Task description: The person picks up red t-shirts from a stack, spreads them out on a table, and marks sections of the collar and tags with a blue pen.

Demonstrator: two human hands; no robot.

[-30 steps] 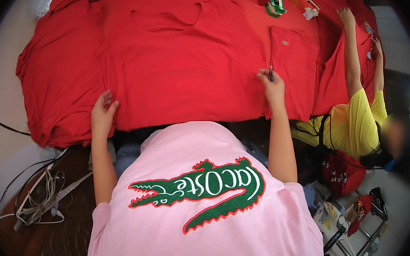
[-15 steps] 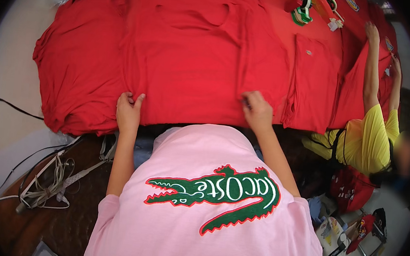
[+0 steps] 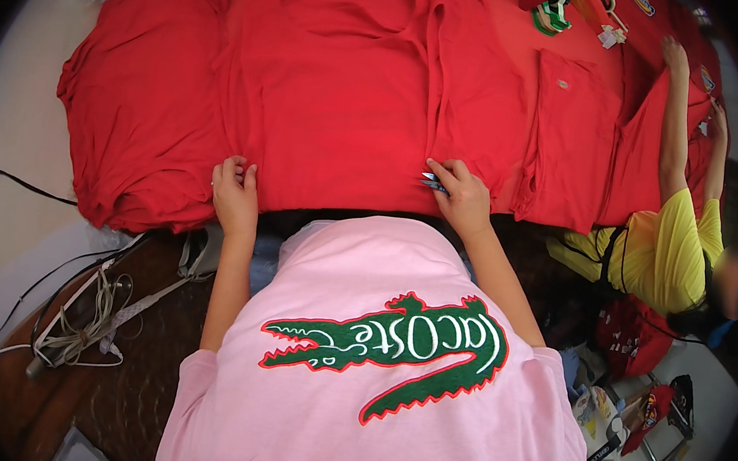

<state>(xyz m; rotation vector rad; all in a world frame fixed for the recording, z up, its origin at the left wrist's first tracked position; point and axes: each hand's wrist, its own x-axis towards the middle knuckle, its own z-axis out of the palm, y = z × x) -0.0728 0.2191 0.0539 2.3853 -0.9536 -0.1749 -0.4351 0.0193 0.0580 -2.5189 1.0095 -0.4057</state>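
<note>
Head view, looking down over a pink shirt with a green crocodile emblem. A large red cloth covers the table ahead and hangs over its near edge in soft folds.

Left hand: rests on the near hem of the cloth, fingers curled down and pressed together on the fabric edge. Whether they pinch the hem or only press it, the view cannot tell.

Right hand: lies on the same hem, well apart from the left, fingers bent around a small metal snipper whose tip shows just beside the thumb, against the cloth.

A raised fold runs away from the right hand up across the cloth. To the right lies a smaller folded red piece.

Far right: a second person in a yellow top reaches one arm over the cloth. Coloured tags sit near the top edge.

Lower left: tangled cords lie on a dark brown floor.
</note>
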